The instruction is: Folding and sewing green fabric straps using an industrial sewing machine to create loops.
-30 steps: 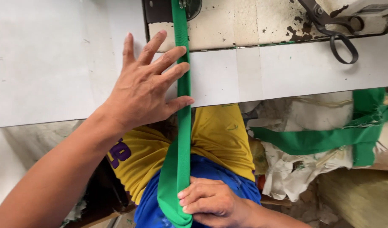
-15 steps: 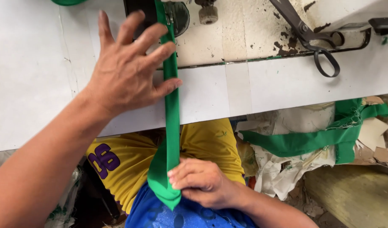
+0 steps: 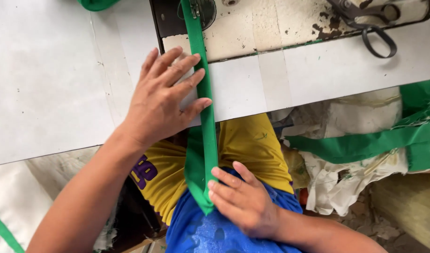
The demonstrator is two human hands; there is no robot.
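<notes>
A long green fabric strip runs from the sewing machine's needle area down over the white table's front edge to my lap. My left hand lies flat on the table, fingers spread, with the fingertips pressing the strip's left side. My right hand rests on my lap over blue shorts, fingers extended, holding the strip's folded lower end against my leg.
Black scissors lie on the worn machine bed at upper right. A pile of white and green cloth sits at right below the table. More green fabric shows at the top left edge.
The strip's lower end has been drawn up toward the table. My right hand shifted from gripping the end to lying over it with straighter fingers. My left hand stays pressed on the strip.
</notes>
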